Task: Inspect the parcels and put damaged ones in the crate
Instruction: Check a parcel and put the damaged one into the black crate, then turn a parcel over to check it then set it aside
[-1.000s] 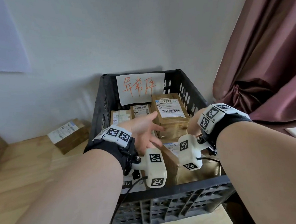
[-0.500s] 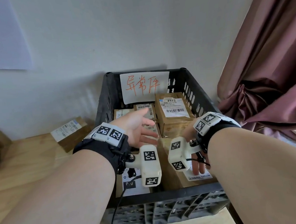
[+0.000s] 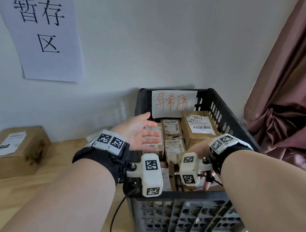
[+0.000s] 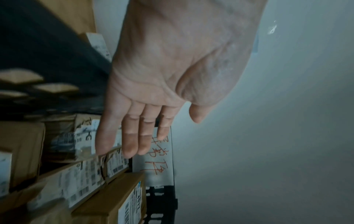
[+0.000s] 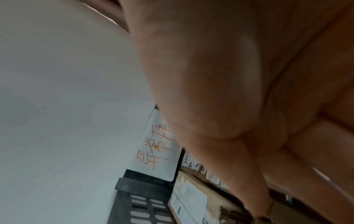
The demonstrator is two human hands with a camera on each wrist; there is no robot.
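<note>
A black plastic crate [image 3: 175, 196] stands on the wooden table against the wall, packed with several brown cardboard parcels [image 3: 172, 132]. The biggest, labelled 4977 [image 3: 200, 128], lies at the back right. My left hand [image 3: 140, 133] hovers over the crate's back left corner, palm turned right, fingers straight, holding nothing; the left wrist view shows its fingers [image 4: 134, 136] above the labelled parcels [image 4: 107, 204]. My right hand [image 3: 200, 148] hangs low over the front right of the crate, mostly hidden behind its wrist camera. Its fingers [image 5: 254, 174] point down toward a parcel [image 5: 189, 200], gripping nothing.
A paper sign with orange writing [image 3: 173, 102] is fixed inside the crate's back wall. A large brown parcel [image 3: 15, 149] lies at the table's far left and a small one [image 3: 92, 137] peeks out behind my left wrist. A brownish curtain [image 3: 287, 103] hangs right of the crate.
My left hand has drawn back from the 4977 parcel, up and to the left. My right hand has dropped toward the crate's front. The head view has tilted upward.
</note>
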